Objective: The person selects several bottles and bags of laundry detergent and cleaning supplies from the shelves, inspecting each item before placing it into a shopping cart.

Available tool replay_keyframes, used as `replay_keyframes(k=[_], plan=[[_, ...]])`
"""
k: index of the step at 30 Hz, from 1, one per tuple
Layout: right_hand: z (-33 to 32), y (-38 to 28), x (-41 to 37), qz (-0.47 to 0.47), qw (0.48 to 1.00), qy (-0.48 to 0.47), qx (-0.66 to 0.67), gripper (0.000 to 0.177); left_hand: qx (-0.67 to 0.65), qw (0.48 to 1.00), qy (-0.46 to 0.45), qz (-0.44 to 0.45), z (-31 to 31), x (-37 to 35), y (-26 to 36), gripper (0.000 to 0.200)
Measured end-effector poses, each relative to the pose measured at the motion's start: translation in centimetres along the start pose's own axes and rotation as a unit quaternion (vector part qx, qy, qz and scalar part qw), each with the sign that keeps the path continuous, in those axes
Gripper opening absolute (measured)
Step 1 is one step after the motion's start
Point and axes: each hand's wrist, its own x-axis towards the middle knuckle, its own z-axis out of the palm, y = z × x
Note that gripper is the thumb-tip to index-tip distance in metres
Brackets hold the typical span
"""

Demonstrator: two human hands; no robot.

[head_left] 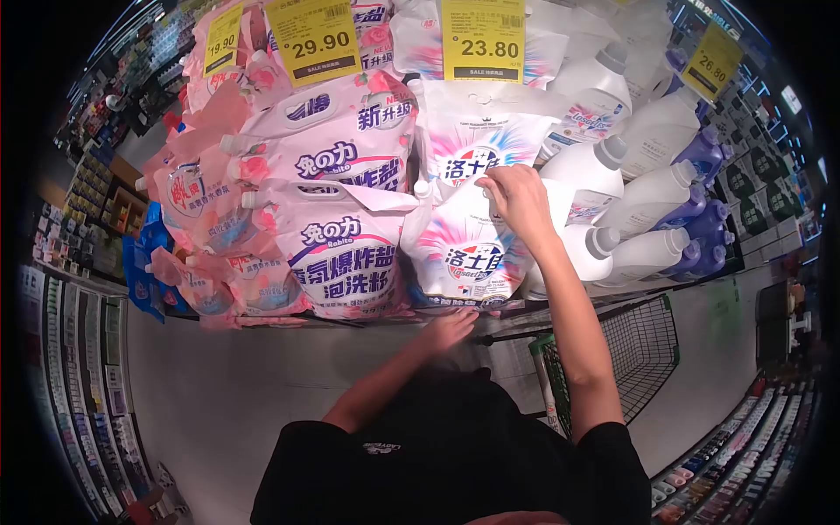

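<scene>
A white detergent pouch (473, 249) with a pink and blue burst print stands upright at the front of the display. My right hand (518, 199) pinches its top edge between thumb and fingers. Lower down, my left hand (452, 331) has its fingers stretched out, the tips right at the pouch's bottom edge and the shelf front. Directly behind is a matching white pouch (477, 131). Pink washing powder bags (343, 249) stand close on the left, and white bottles with grey caps (584, 254) on the right, partly behind my right forearm.
Yellow price tags (483, 39) hang over the rows. Pink refill pouches (199, 197) and blue packs (144, 273) fill the left end; purple bottles (707, 232) line the right. A shopping cart (643, 350) is below, right of my arm. Stocked shelves (735, 446) flank the aisle.
</scene>
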Motion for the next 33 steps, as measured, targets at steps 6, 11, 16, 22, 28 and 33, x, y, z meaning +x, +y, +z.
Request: replay_keyframes(k=[6,11,16,22,28,33], plan=[[-6.3,-2.5,-4.7,0.03,0.99,0.139,0.021,0.026,0.296,0.936,-0.062,0.18,-1.7,2.2,2.5,0.038],[-9.6,-3.0,-20.5,0.18,0.962,0.182,-0.095,0.033,-0.282,0.942,-0.096,-0.151,1.4,5.3,6.4,0.028],[-12.4,-8.3,-39.5,0.495,0.834,0.062,-0.234,0.036,-0.351,0.929,-0.099,-0.057,2.6,9.4,14.8,0.021],[-13.1,-14.5,-53.8,0.678,0.682,0.067,-0.266,0.044,-0.094,0.957,-0.139,0.235,7.3,14.4,17.4,0.018],[-11.9,-13.9,-58.4,0.706,0.645,0.021,-0.291,0.045,0.117,0.951,-0.207,0.199,11.7,15.9,17.4,0.029],[-12.3,-11.6,-59.5,0.708,0.648,0.044,-0.278,0.044,0.137,0.951,-0.157,0.227,14.0,17.6,16.8,0.03]])
